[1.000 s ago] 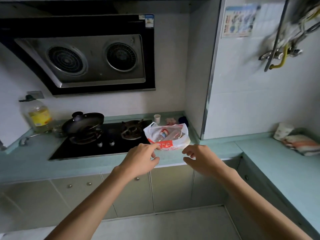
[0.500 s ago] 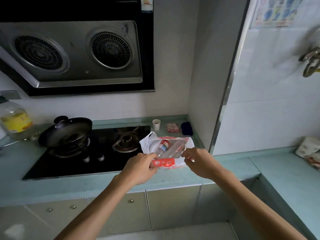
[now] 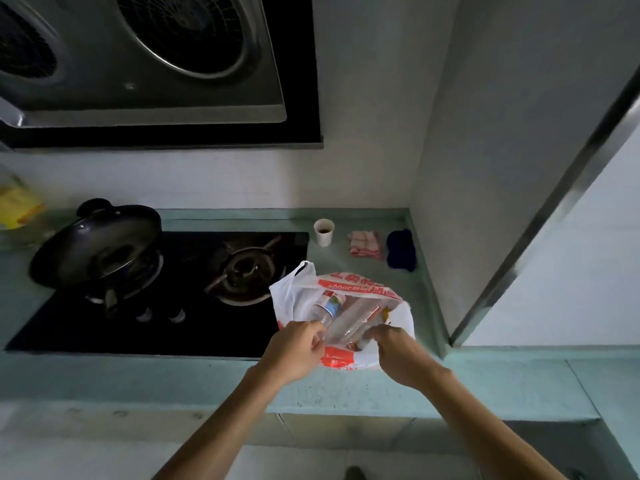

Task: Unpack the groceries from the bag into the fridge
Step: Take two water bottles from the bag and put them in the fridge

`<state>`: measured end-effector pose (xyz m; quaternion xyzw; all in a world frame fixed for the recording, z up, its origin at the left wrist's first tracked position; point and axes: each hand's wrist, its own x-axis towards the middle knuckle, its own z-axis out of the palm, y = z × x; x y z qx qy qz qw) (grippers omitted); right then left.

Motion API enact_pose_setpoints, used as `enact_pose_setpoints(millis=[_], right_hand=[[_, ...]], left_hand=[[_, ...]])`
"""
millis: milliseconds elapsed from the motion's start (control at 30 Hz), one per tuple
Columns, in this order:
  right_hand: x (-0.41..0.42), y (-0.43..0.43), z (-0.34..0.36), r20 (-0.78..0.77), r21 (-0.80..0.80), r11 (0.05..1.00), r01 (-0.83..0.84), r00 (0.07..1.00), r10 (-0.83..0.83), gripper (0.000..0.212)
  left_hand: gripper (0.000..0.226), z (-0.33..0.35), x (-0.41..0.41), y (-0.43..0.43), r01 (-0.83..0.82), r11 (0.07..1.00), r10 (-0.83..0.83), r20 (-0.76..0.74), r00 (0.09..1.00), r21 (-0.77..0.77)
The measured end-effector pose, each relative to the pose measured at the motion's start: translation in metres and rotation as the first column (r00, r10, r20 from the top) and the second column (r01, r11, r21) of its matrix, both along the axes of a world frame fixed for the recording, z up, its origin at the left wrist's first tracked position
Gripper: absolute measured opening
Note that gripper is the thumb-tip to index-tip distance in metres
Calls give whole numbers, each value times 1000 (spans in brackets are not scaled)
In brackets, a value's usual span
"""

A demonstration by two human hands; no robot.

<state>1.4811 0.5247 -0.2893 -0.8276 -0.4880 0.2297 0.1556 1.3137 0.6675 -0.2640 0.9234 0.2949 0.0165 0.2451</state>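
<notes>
Both hands at the bag (image 3: pixel 299 297) on the teal counter (image 3: pixel 173 382)

The counter holds a black hob (image 3: pixel 207 327); the white-and-red bag sits just right of it, mouth open. Left hand (image 3: pixel 294 351) and right hand (image 3: pixel 398 355) each pinch its near rim, fingers curled; bottles (image 3: pixel 330 304) lie inside.

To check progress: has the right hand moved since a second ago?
Yes. The right hand went forward, from the counter front edge to the bag, now pinching it.

One head-worn wide-angle camera looks forward and steeply down, close over the counter (image 3: pixel 173 382), with the bag (image 3: pixel 301 299) at lower centre.
</notes>
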Motion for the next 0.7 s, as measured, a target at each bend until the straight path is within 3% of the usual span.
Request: enact_pose_setpoints(millis=[167,333,567,700], right_hand=[[23,38,-50,-2,37,985,-168,986,168,24],[41,60,-83,-71,115,979,-168,982,176,25],[51,89,-114,200,117,944,-309,938,283,29],[58,100,-137,250,268,907,-324,933,260,46]], left_hand=[[12,-47,43,20,-62,998,61,-46,997,-13],[21,-87,58,39,-210,978,209,-97,973,5],[52,-117,56,56,-324,946,311,-261,914,-6],[47,-125,56,60,-351,936,337,-311,889,12]])
